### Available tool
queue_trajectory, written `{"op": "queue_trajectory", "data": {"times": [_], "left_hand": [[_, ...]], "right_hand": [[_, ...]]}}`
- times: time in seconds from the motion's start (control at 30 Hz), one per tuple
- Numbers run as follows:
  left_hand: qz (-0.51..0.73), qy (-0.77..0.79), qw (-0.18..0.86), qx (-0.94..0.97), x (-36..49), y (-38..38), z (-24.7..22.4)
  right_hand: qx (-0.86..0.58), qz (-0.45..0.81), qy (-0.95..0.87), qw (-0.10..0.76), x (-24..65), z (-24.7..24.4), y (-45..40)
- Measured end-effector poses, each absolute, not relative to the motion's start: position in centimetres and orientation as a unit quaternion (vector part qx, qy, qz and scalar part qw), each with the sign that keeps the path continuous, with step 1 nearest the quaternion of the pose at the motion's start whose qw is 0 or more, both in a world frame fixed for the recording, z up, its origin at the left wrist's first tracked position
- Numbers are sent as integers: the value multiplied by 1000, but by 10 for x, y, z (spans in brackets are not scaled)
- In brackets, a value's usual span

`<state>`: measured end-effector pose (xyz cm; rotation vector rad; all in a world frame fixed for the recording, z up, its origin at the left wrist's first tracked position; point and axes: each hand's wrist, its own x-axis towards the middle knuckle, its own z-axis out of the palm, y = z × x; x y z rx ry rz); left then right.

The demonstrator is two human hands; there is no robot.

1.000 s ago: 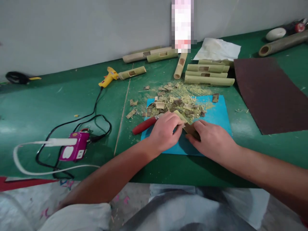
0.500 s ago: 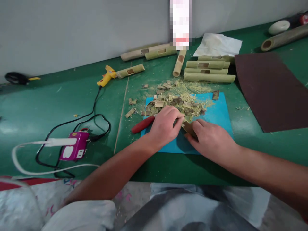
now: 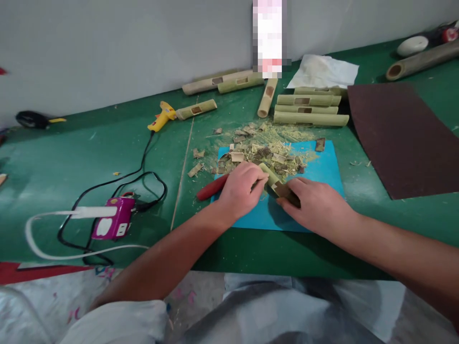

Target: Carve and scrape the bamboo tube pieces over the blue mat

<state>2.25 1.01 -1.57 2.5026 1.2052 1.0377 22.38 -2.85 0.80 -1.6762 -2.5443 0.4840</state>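
Note:
My right hand (image 3: 317,200) is wrapped round a short bamboo tube (image 3: 271,176), pale green at its far end and brown near my fingers. The tube slants over a blue mat (image 3: 251,217). Just left of it, my left hand (image 3: 241,190) is closed with thumb and fingers pinched together; what is between them is hidden. A red handle (image 3: 212,187) lies partly behind my left hand, its far end out of sight. Beyond both hands spreads a heap of bamboo chips and shavings (image 3: 265,154).
Cut bamboo tubes (image 3: 311,118) with square openings lie stacked behind the mat, under white paper (image 3: 322,71). A dark brown sheet (image 3: 405,143) is at right. At left are a yellow glue gun (image 3: 163,116), its black cord and a magenta power socket (image 3: 114,218).
My left hand has drawn back slightly left from the bamboo tube, so more of its pale end shows. My right hand keeps its hold. The whole view has shifted slightly.

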Motion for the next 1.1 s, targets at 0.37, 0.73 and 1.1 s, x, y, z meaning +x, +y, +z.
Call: {"op": "queue_trajectory", "data": {"times": [0.37,0.73,1.1], "left_hand": [[343,419,73,837,22,12,-13],[309,419,54,852,16,10,-9],[307,428,49,848,21,8,-6]], "right_hand": [[-539,118,-834,35,222,8,-31],[-518,76,-851,46,217,9,-37],[-520,75,-849,54,219,10,-37]]}}
